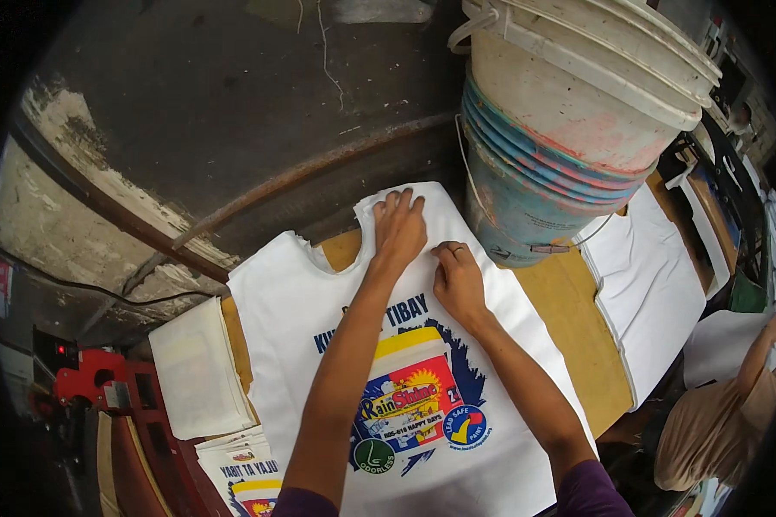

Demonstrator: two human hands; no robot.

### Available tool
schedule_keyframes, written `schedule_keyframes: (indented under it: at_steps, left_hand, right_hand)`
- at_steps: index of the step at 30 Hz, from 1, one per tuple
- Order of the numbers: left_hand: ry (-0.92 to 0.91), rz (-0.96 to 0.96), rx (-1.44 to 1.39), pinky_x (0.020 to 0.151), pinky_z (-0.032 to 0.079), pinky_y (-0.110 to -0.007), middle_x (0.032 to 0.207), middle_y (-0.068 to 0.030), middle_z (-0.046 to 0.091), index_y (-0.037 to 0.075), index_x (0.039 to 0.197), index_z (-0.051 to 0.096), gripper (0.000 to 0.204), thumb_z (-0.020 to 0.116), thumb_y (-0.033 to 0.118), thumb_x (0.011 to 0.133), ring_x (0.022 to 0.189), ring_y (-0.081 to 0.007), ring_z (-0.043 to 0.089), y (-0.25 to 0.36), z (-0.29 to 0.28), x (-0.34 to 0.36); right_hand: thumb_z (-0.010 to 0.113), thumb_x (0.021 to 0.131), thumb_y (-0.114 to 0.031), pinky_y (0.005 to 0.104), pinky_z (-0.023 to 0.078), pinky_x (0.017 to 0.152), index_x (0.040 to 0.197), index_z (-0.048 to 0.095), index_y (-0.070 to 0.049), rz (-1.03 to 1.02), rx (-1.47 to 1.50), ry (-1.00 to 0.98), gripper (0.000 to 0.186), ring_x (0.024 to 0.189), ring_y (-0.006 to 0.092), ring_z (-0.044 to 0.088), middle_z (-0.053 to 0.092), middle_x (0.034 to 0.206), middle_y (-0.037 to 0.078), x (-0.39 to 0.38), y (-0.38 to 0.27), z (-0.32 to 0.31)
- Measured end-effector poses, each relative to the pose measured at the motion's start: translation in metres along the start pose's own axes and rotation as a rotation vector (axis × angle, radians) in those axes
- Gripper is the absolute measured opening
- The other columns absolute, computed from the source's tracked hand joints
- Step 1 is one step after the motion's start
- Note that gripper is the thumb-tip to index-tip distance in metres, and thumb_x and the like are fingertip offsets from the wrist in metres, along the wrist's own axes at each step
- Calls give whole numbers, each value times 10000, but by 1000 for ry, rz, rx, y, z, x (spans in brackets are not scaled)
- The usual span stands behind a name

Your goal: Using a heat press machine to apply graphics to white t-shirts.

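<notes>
A white shirt panel with a cut neckline lies spread before me, printed with a colourful paint bucket picture. My left hand rests on its far shoulder, right of the neckline. The fingers of that hand are stretched out and slightly apart over the fabric's edge. Closer to me and to the right, my right hand is on the panel with its fingers curled in. What those fingers pinch, if anything, is hidden. Around the neckline, a strip of the yellowish board underneath shows.
Stacked paint-stained buckets stand just beyond my right hand. White fabric lies to the right, pale sheets and printed pieces to the left. Red equipment is at far left. Another person is at lower right.
</notes>
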State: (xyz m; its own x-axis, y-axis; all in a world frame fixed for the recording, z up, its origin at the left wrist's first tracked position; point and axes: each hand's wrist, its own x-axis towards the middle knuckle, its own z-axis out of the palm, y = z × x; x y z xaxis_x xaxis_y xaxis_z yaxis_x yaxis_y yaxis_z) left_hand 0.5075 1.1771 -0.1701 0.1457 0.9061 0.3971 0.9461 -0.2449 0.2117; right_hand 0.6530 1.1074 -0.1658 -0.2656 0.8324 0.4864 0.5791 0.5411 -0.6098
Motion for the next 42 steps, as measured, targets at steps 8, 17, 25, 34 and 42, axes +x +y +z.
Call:
schedule_keyframes:
  at_steps: [8, 17, 25, 34, 42]
  left_hand:
    - [169, -376, -159, 968, 370, -466, 1153, -171, 614, 23, 1082, 657, 278, 500, 136, 882, 1166, -325, 495, -81, -11, -13]
    - [-35, -737, -826, 802, 459, -361, 878, -160, 685, -6, 934, 691, 274, 599, 245, 870, 832, -267, 624, -95, 14, 32]
    - [74, -544, -749, 658, 461, -271, 805, -61, 680, 20, 855, 693, 135, 724, 85, 742, 721, -147, 594, -85, -4, 18]
    - [34, -177, -526, 824, 456, -357, 1012, -93, 700, 68, 974, 719, 199, 612, 75, 807, 974, -278, 597, -48, -49, -46]
    - [193, -155, 249, 894, 362, -485, 1197, -65, 605, 56, 1049, 678, 259, 551, 154, 847, 1157, -312, 465, -64, -36, -13]
  right_hand:
    - [625, 798, -157, 454, 359, 1017, 1162, 570, 47, -140, -397, -7, 422, 1211, 394, 441, 519, 1273, 227, 6, 12, 8]
    - [567, 840, -127, 444, 364, 1023, 1172, 568, 34, -139, -349, -53, 368, 1211, 356, 437, 509, 1283, 198, -3, 14, 23]
    - [581, 809, -144, 430, 372, 995, 1176, 564, 33, -145, -323, -60, 408, 1194, 344, 448, 534, 1247, 191, 0, 12, 30]
    - [699, 680, -188, 414, 416, 888, 811, 675, 57, -23, -408, -309, 279, 1051, 339, 487, 610, 978, 178, 18, 14, 17]
    - [696, 687, -139, 403, 431, 891, 797, 658, 97, -24, -389, -338, 263, 1062, 350, 485, 602, 964, 220, 21, 8, 14]
